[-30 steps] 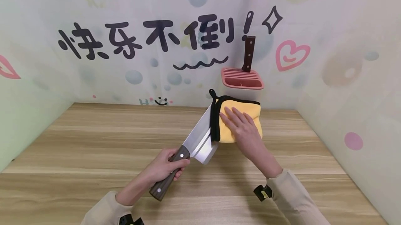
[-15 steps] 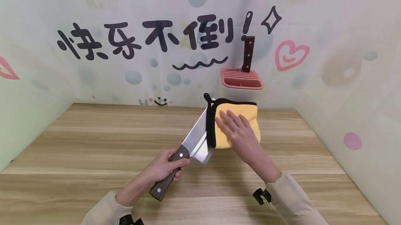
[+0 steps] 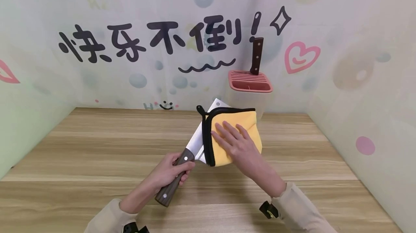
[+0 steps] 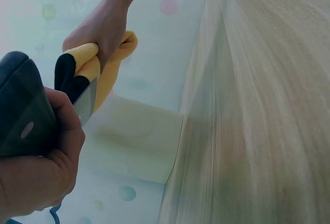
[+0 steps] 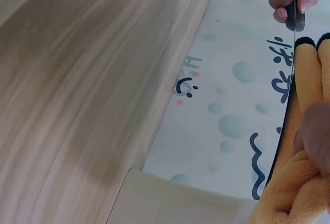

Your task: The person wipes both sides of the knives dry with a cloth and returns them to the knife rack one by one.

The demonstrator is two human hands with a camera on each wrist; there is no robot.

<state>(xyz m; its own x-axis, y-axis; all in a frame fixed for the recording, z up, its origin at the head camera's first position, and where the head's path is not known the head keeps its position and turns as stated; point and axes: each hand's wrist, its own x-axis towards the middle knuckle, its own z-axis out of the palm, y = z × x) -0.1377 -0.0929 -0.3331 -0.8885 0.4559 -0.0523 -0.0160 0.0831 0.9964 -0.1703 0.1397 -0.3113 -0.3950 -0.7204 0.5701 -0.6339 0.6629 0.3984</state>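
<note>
My left hand [image 3: 169, 171] grips the dark wooden handle [image 3: 169, 191] of a cleaver [image 3: 196, 141], whose wide steel blade slants up and away over the table. A folded yellow cloth [image 3: 248, 119] with black trim lies against the blade and covers most of it. The blade's far corner shows beyond the cloth's upper edge. Fingers of my right hand [image 3: 245, 155] lie spread over the top of the cloth; the thumb is hidden in the head view. From the right wrist, the cloth [image 5: 309, 74] appears bunched along the blade, held in the hand.
Against the back wall stands a knife block [image 3: 250, 97] with a pink slotted top and a pale body. A dark-handled knife [image 3: 257, 56] is upright in it. The wood-grain table [image 3: 107, 146] is bordered by printed walls at the back and both sides.
My right hand and the cloth have slid left and toward me along the blade, nearer the handle. The far blade corner has come into view. My left hand has barely moved.
</note>
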